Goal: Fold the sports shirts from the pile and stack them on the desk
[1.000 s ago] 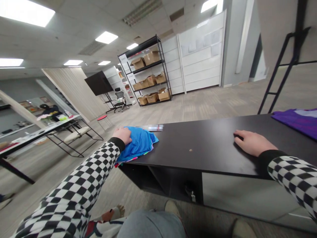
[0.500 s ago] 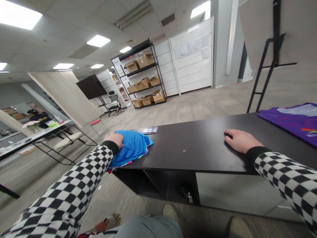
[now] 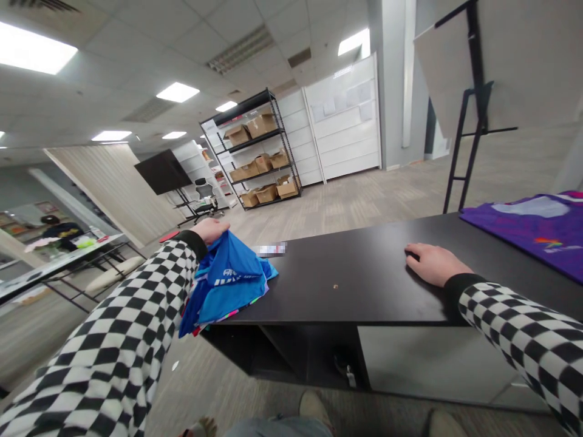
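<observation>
- Spanning the room, a grey carpet floor (image 3: 364, 206) runs back under white ceiling lights to white wall panels (image 3: 341, 115) with papers pinned on them.
- Standing against those panels, a black metal shelving unit (image 3: 248, 149) holds cardboard boxes (image 3: 261, 125) on its shelves.
- Near the upper right, a pale board on a black stand (image 3: 496, 67) rises behind the table.
- Farther left, a wall-mounted-style screen on a wheeled stand (image 3: 163, 172) stands near a mesh office chair (image 3: 206, 193).
- Along the left side, a long white table (image 3: 59, 261) runs toward a co-worker in a dark top (image 3: 61, 230), too small to show more.
- Directly in front of the person, a black table (image 3: 346, 303) carries a purple garment (image 3: 523, 227) at its far right.
- Both arms wear checkered sleeves (image 3: 109, 358) with black cuffs.
- At the table's left end, the left hand (image 3: 210, 230) closes on the top of a blue garment (image 3: 226, 285) and holds it up; the fingers are hidden, so the exact grip cannot be told.
- Draped partly over the table edge, that garment shows white print, with multicoloured layers (image 3: 228, 315) at its lower edge.
- Toward the right, the right hand (image 3: 435, 264) rests open, palm down, on the tabletop, touching nothing else.
- Just beside the garment lies a blurred label (image 3: 271, 249).
</observation>
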A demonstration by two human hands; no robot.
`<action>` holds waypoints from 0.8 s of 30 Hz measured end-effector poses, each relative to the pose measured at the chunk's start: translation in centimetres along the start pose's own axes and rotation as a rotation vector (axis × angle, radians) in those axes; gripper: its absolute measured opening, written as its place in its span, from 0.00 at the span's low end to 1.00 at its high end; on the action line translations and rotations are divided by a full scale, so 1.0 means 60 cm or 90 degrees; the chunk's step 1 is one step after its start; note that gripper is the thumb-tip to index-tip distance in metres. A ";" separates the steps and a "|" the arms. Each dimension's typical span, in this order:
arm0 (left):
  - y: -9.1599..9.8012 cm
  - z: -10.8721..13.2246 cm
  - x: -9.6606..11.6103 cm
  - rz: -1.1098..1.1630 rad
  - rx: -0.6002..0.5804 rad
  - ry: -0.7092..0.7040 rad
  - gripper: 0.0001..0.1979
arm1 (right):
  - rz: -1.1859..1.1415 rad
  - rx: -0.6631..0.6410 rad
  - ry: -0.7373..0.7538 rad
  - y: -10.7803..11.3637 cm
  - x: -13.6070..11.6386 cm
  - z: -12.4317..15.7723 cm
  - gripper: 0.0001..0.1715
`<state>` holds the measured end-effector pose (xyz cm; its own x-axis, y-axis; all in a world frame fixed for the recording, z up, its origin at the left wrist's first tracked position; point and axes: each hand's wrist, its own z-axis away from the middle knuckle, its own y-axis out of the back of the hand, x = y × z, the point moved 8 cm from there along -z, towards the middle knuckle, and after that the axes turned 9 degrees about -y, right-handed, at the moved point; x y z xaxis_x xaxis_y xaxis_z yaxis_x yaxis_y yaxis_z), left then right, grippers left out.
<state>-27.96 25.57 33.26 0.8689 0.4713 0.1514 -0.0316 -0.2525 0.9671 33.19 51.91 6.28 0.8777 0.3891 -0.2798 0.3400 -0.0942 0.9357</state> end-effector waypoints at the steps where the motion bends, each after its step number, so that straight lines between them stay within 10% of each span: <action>1: 0.003 -0.005 0.019 0.076 0.024 0.014 0.15 | -0.003 -0.001 0.000 0.001 -0.001 0.000 0.29; 9: 0.057 -0.028 0.283 0.625 0.215 -0.215 0.07 | 0.016 -0.007 -0.005 0.006 -0.005 0.004 0.28; 14: 0.058 -0.041 0.319 0.557 0.254 -0.226 0.08 | 0.010 -0.009 -0.002 0.011 -0.012 0.007 0.27; 19: -0.026 -0.048 0.300 0.288 0.183 -0.251 0.13 | 0.030 -0.013 0.005 0.011 -0.014 0.006 0.27; 24: -0.217 -0.008 0.304 -0.133 -0.045 -0.314 0.21 | 0.043 -0.004 0.006 0.012 -0.015 0.006 0.26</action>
<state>-11.97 37.87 23.54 0.9886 0.0480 -0.1428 0.1479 -0.1299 0.9804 32.76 51.15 7.12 0.8954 0.3907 -0.2136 0.2776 -0.1147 0.9538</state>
